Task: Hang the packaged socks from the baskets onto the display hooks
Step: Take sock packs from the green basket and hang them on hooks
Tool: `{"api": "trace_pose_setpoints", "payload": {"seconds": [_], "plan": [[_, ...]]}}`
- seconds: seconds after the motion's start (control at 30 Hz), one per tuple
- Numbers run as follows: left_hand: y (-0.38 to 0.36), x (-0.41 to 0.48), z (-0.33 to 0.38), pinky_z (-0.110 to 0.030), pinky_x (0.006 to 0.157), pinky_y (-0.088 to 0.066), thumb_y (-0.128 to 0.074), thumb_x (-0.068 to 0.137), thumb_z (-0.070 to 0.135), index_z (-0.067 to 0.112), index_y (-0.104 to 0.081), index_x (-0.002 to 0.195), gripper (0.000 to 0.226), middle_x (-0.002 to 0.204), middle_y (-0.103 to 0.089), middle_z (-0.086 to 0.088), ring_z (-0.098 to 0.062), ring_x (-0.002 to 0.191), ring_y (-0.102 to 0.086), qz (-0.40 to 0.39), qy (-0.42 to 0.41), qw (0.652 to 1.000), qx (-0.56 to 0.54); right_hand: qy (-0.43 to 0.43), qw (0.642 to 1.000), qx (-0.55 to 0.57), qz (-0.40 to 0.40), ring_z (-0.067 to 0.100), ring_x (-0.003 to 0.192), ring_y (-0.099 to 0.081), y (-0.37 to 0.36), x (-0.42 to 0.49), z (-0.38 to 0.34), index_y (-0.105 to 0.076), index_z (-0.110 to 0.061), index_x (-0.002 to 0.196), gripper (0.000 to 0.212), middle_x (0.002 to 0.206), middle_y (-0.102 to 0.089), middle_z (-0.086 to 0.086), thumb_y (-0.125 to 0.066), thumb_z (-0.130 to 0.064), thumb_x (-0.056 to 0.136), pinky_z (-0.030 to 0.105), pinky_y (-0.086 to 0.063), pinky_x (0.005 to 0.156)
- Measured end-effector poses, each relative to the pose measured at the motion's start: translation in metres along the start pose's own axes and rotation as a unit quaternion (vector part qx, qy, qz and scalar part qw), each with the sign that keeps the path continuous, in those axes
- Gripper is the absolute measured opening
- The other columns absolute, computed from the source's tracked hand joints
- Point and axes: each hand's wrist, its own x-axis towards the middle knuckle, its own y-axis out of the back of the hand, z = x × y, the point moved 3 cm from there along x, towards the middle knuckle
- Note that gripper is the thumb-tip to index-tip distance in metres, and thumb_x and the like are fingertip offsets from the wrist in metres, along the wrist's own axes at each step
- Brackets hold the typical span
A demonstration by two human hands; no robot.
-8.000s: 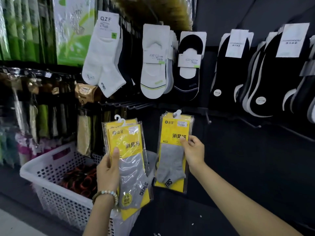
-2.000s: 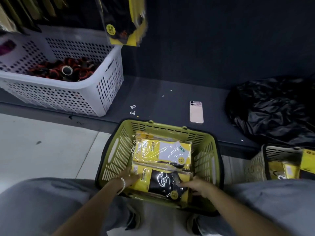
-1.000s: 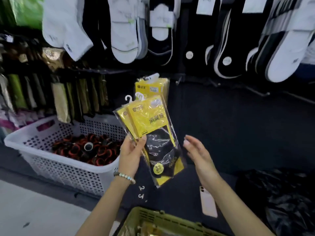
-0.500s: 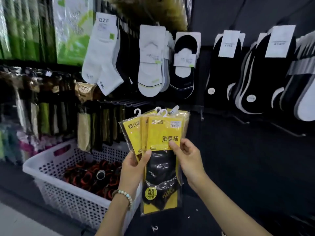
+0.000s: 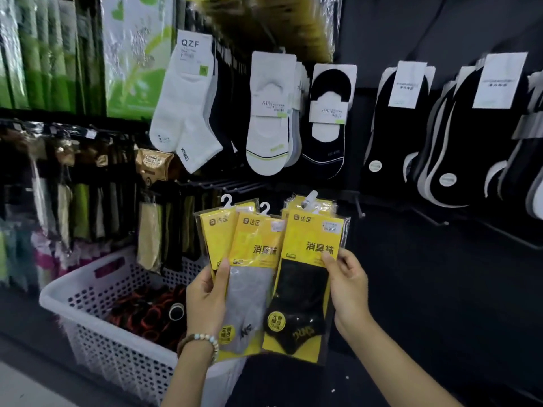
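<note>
My left hand (image 5: 207,298) grips a small stack of yellow sock packs; the front one shows a grey sock (image 5: 249,277) and has a white hanger hook on top. My right hand (image 5: 348,284) pinches the right edge of a yellow pack with a black sock (image 5: 305,292). That pack's white hanger sits at the display hook (image 5: 310,201), in front of other yellow packs that hang there. Whether the hanger is fully on the hook I cannot tell.
A white perforated basket (image 5: 97,312) with red and black rolled items stands at lower left. Bare black hooks (image 5: 360,210) stick out to the right. White and black socks (image 5: 270,118) hang on the row above. Packaged goods fill the left racks.
My right hand has drawn the black-sock pack off the stack to the right and up to the hook. The grey-sock pack now faces front in my left hand.
</note>
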Motion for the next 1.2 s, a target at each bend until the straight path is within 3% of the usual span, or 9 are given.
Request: {"api": "trace_pose_setpoints", "payload": {"seconds": [0.1, 0.23, 0.37, 0.5, 0.67, 0.83, 0.9, 1.07, 1.2], "plan": [[0.013, 0.006, 0.000, -0.013, 0.037, -0.019, -0.051, 0.089, 0.042, 0.033, -0.048, 0.049, 0.041, 0.041, -0.025, 0.012, -0.002, 0.038, -0.021, 0.025, -0.004, 1.000, 0.005, 0.003, 0.999, -0.035, 0.001, 0.014, 0.100, -0.067, -0.003, 0.013, -0.002, -0.062, -0.007, 0.102, 0.014, 0.097, -0.074, 0.002, -0.059, -0.018, 0.093, 0.034, -0.048, 0.098], [0.024, 0.012, -0.002, -0.014, 0.038, -0.020, -0.051, 0.088, 0.045, 0.027, -0.050, 0.054, 0.038, 0.044, -0.026, 0.011, -0.002, 0.040, -0.022, 0.054, -0.005, 0.998, -0.007, 0.018, 0.998, -0.067, -0.008, 0.013, 0.102, -0.066, -0.013, 0.027, 0.004, -0.064, -0.012, 0.108, 0.016, 0.103, -0.072, -0.001, -0.058, -0.016, 0.094, 0.034, -0.050, 0.096], [0.024, 0.016, -0.012, -0.020, 0.051, -0.031, -0.053, 0.086, 0.049, 0.003, -0.057, 0.074, 0.047, 0.062, -0.042, -0.003, -0.013, 0.058, -0.037, 0.066, 0.010, 0.998, -0.022, 0.018, 0.996, -0.083, 0.017, 0.015, 0.101, -0.066, -0.019, 0.048, 0.016, -0.065, -0.008, 0.110, 0.020, 0.104, -0.071, 0.002, -0.058, -0.016, 0.093, 0.036, -0.052, 0.095], [0.019, 0.015, -0.015, -0.013, 0.046, -0.033, -0.054, 0.083, 0.051, 0.028, -0.054, 0.053, 0.038, 0.050, -0.042, 0.010, -0.002, 0.048, -0.038, 0.066, 0.023, 0.997, -0.029, 0.007, 0.993, -0.100, 0.062, 0.016, 0.094, -0.067, -0.023, 0.076, 0.031, -0.066, -0.010, 0.103, 0.016, 0.095, -0.071, 0.001, -0.063, -0.021, 0.091, 0.035, -0.054, 0.088], [0.012, 0.014, -0.021, -0.028, 0.060, -0.040, -0.055, 0.077, 0.061, 0.022, -0.049, 0.057, 0.044, 0.059, -0.050, 0.004, -0.010, 0.057, -0.046, 0.069, 0.066, 0.994, -0.055, -0.045, 0.981, -0.122, 0.143, 0.008, 0.077, -0.059, -0.020, 0.110, 0.046, -0.065, -0.014, 0.093, 0.021, 0.084, -0.065, -0.005, -0.070, -0.033, 0.085, 0.017, -0.040, 0.059], [0.007, 0.012, -0.020, -0.029, 0.058, -0.034, -0.054, 0.077, 0.063, 0.026, -0.040, 0.052, 0.047, 0.058, -0.038, 0.001, -0.009, 0.054, -0.038, 0.070, 0.075, 0.994, -0.045, -0.111, 0.959, -0.145, 0.218, 0.017, 0.085, -0.053, 0.003, 0.105, 0.055, -0.056, -0.009, 0.112, 0.029, 0.114, -0.059, 0.011, -0.067, -0.022, 0.088, 0.028, -0.044, 0.072], [0.002, 0.011, -0.019, -0.027, 0.056, -0.032, -0.053, 0.077, 0.063, 0.031, -0.041, 0.048, 0.045, 0.053, -0.034, 0.008, -0.006, 0.049, -0.033, 0.063, 0.081, 0.994, -0.045, -0.102, 0.974, -0.111, 0.168, 0.014, 0.078, -0.055, -0.001, 0.085, 0.051, -0.055, -0.008, 0.112, 0.028, 0.105, -0.061, 0.010, -0.062, -0.025, 0.091, 0.026, -0.046, 0.069], [-0.015, 0.002, -0.015, -0.034, 0.060, -0.039, -0.057, 0.073, 0.062, 0.026, -0.049, 0.053, 0.042, 0.061, -0.045, -0.007, -0.019, 0.060, -0.044, 0.035, 0.102, 0.991, -0.082, -0.107, 0.984, -0.072, -0.125, 0.012, 0.081, -0.063, -0.031, 0.017, 0.028, -0.065, -0.013, 0.106, 0.033, 0.094, -0.068, 0.002, -0.051, -0.041, 0.095, 0.023, -0.055, 0.070], [-0.033, -0.005, -0.010, -0.044, 0.065, -0.054, -0.065, 0.071, 0.057, 0.021, -0.064, 0.068, 0.036, 0.075, -0.069, -0.013, -0.031, 0.070, -0.066, -0.010, 0.117, 0.989, -0.092, -0.045, 0.985, -0.050, -0.157, 0.005, 0.078, -0.065, -0.035, -0.009, 0.009, -0.066, -0.012, 0.096, 0.019, 0.088, -0.070, -0.003, -0.063, -0.030, 0.090, 0.013, -0.047, 0.061]]}}
